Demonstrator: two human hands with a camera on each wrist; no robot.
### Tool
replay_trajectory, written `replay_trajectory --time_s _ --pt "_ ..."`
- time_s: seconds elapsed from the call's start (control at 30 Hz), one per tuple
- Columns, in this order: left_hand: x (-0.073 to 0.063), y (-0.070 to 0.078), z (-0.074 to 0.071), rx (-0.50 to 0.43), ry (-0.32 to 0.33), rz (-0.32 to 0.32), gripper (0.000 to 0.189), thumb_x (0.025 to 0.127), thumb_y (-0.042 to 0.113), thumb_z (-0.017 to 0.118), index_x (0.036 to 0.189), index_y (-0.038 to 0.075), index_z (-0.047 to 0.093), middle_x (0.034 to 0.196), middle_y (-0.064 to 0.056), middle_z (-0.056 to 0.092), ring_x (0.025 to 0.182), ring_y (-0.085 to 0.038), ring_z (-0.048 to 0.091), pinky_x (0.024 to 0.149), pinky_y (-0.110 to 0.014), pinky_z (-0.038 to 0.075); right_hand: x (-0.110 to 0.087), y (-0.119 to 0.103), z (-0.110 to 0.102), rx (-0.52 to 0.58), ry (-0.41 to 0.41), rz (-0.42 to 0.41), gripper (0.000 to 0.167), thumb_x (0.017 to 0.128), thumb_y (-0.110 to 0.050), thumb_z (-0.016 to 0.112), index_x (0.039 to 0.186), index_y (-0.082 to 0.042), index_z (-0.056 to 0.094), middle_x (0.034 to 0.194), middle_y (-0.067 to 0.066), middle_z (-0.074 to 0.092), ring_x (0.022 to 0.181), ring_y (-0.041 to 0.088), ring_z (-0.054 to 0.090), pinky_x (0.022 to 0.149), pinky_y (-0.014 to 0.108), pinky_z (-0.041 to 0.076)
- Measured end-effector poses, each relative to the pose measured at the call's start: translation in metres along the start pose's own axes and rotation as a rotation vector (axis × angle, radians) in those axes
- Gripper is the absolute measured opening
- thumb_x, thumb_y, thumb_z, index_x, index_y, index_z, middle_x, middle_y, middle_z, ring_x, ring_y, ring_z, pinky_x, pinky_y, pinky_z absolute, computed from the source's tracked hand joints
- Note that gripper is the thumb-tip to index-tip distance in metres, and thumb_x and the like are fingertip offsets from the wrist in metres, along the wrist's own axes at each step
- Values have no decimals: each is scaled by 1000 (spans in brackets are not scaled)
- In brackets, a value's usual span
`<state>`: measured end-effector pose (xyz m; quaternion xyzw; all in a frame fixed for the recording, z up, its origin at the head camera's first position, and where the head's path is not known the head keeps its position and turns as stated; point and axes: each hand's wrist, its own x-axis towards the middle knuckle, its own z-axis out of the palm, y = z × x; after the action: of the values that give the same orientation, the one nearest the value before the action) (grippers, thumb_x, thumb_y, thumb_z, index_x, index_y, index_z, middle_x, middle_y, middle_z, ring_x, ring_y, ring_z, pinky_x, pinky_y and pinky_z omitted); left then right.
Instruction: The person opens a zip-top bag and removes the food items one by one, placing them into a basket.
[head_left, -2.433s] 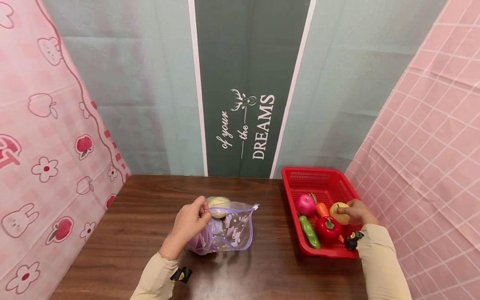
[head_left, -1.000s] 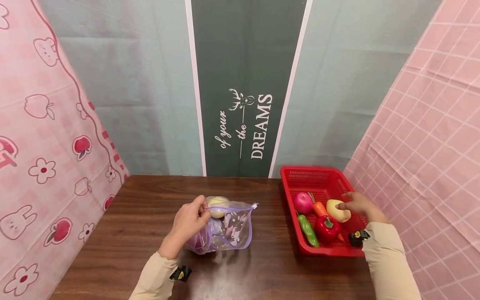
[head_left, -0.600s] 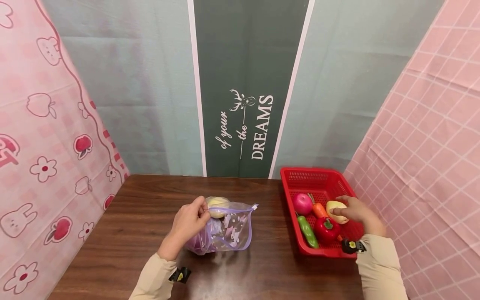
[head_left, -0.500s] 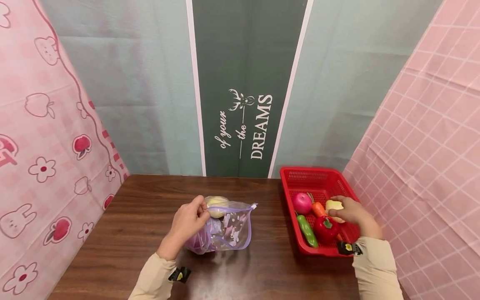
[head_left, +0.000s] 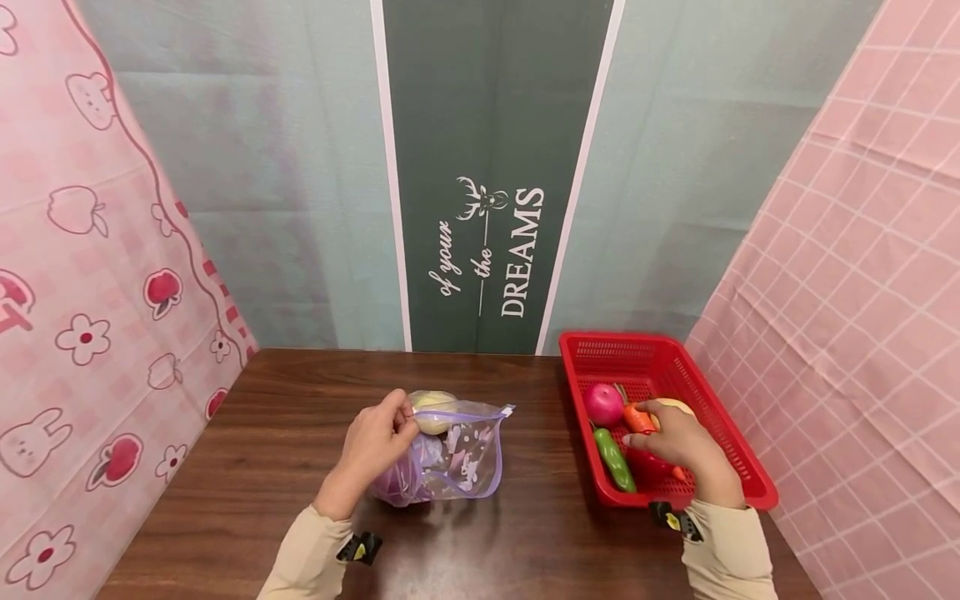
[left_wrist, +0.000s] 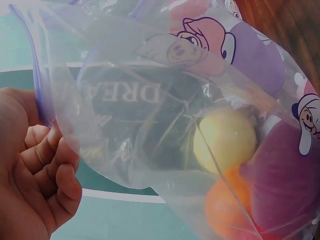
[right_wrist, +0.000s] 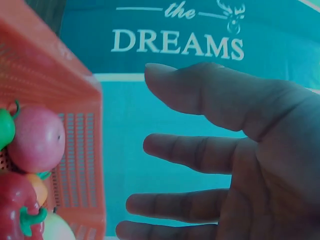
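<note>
The left hand (head_left: 372, 446) pinches the rim of a clear bag (head_left: 482, 467), which lies on the table (head_left: 292, 408) between its left edge and the red basket (head_left: 738, 458). This basket stands by the far right corner. Over it the right hand (head_left: 684, 442) is relaxed, holding nothing; whether it touches the red pepper (right_wrist: 12, 205) beneath, I cannot tell well.

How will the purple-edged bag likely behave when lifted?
The bag probably flops: it looks thin and creased. It may sag unevenly, since its contents bunch at one end. The yellow thing inside looks round, so might roll.
</note>
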<state>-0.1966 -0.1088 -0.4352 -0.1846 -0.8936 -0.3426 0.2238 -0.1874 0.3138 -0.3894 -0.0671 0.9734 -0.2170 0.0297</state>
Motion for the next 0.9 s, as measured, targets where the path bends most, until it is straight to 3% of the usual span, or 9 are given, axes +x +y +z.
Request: replay_trajectory --time_s 0.2,0.33,0.47,0.63,0.9 --pt "1 1 -1 5 -18 -9 4 75 16 53 77 13 51 57 15 42 48 -5 39 44 -25 31 -3 -20 3 -79 -16 -35 63 71 -28 77 118 8 54 96 20 60 91 39 55 76 54 44" --pt "2 2 -2 7 -16 -11 6 74 14 56 77 15 50 57 15 42 48 -5 39 43 -25 31 -3 -33 9 -109 37 -115 59 70 -25 77 115 7 56 91 17 60 87 35 55 75 51 46" --pt "2 2 -2 8 -7 -9 9 72 12 57 76 15 50 56 16 42 48 -5 38 43 -25 32 0 -45 15 -88 100 -213 60 68 -24 79 117 4 57 102 21 58 91 35 54 75 50 47" --pt "4 2 -1 3 -6 -4 9 73 12 57 77 15 50 56 16 42 48 -5 39 43 -25 32 0 -62 23 -75 80 -279 64 66 -26 81 121 -4 57 116 20 53 102 35 50 77 49 48" --pt "3 0 0 3 -5 -3 6 74 14 55 77 15 50 57 16 43 48 -4 39 44 -25 32 -1 -82 41 -188 164 -486 60 63 -29 81 117 -13 62 117 16 53 104 34 52 79 46 48"
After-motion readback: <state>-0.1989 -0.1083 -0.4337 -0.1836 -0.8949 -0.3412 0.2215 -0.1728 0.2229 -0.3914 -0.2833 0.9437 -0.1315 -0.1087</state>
